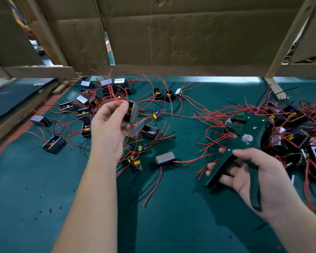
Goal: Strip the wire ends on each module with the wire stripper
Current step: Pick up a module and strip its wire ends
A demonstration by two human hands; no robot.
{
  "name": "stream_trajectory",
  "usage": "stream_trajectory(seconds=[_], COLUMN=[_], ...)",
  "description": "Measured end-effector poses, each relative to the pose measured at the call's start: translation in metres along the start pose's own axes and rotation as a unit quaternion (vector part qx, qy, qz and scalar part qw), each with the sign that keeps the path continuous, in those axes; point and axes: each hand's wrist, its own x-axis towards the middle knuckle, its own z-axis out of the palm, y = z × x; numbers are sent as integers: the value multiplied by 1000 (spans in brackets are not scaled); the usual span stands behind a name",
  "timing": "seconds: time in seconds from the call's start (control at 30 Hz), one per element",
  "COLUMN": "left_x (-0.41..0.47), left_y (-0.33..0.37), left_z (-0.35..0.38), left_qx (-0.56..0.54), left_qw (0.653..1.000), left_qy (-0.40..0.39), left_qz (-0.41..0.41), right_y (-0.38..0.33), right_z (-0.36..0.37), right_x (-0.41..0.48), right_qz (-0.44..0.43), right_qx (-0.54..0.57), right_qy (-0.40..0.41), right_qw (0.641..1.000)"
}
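Note:
My left hand [109, 125] holds a small black module [132, 112] up above the table, thumb and fingers pinching it, its red wires [111, 90] arching up and back. My right hand [259, 178] grips the dark green wire stripper [244, 141] by its two handles, which are spread apart. The stripper's jaws [236, 123] point up and left, over a bundle of red wires. The stripper and the held module are well apart.
Several loose modules with red and black wires lie scattered on the green mat [171, 207]. A dense pile of modules [295, 136] sits at the right. Cardboard panels [171, 33] and wooden slats [38, 71] wall off the back. Bits of stripped insulation [49, 209] dot the mat.

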Motion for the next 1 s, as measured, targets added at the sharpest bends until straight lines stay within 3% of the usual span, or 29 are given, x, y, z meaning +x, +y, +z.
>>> stream_trajectory(seconds=[0.23, 0.43, 0.53, 0.73, 1.0], left_x=[-10, -11, -11, -10, -12], left_y=[-5, -6, -7, -7, -17], left_z=[10, 14, 16, 16, 18], left_qx=[37, -78, -104, -127, -21], left_qw=[993, 983, 977, 973, 985], left_qy=[-108, -133, -140, -146, -164], left_qz=[8, -105, -124, -122, -45], right_y=[2, -1, -2, -4, -5], right_z=[-2, -2, -2, -4, -6], right_x=[0, 0, -1, 0, 0], right_qz=[-16, -2, 2, 1, 8], right_qx=[-8, -11, -8, 3, 14], right_qy=[11, 3, 3, 1, -6], right_qw=[1000, 1000, 1000, 1000, 1000])
